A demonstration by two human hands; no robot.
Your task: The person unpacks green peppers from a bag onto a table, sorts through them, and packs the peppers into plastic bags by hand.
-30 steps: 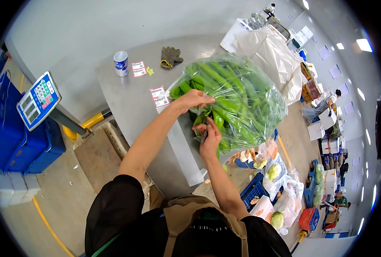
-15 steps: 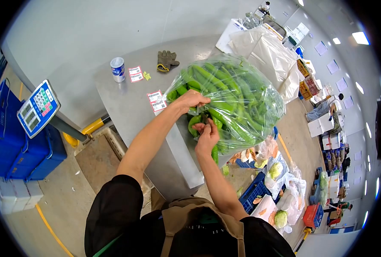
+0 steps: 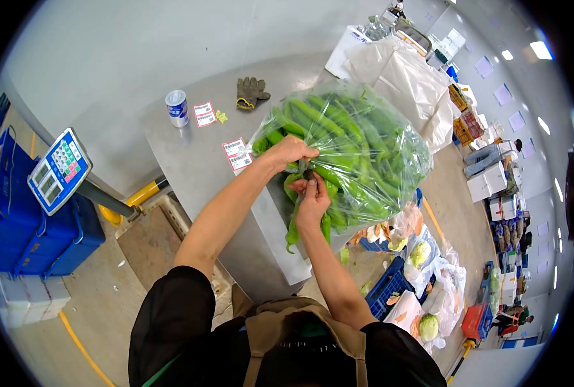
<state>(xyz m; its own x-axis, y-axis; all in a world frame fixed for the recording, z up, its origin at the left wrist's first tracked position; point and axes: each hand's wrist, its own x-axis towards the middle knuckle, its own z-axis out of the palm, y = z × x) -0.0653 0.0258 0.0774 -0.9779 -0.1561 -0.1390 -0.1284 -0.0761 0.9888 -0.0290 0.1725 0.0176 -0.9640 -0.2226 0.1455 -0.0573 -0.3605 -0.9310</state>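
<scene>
Closest in, below the chest and the brown apron [image 3: 306, 309], the right hand [image 3: 313, 203] has its fingertips curled together at the near side of the bag's mouth, by something small and dark; whether they are clamped on it I cannot tell. Green peppers [image 3: 291, 235] hang out past that wrist. Just beyond and apart from it, the left hand [image 3: 292, 152] is clamped on gathered film of the clear bag [image 3: 377, 148], which sits, bulging with peppers, on the steel table [image 3: 193, 158] and seems to reach past its right edge. Full as it looks, the bag is probably heavy, and its thin film soft, slick and easy to tear, so the twisted neck makes the better handle, with a palm under the load if it is lifted. The peppers seem firm but smooth and likely to snap if bent; grasping them round the thick middle would be gentler than tugging a tip. Beside the bag lie printed labels [image 3: 237, 155], then a work glove [image 3: 252, 93] and a can [image 3: 177, 108]; a white sheet [image 3: 396, 80] drapes behind. Well off on the right, another person [image 3: 484, 161] stands by white boxes [image 3: 487, 184].
</scene>
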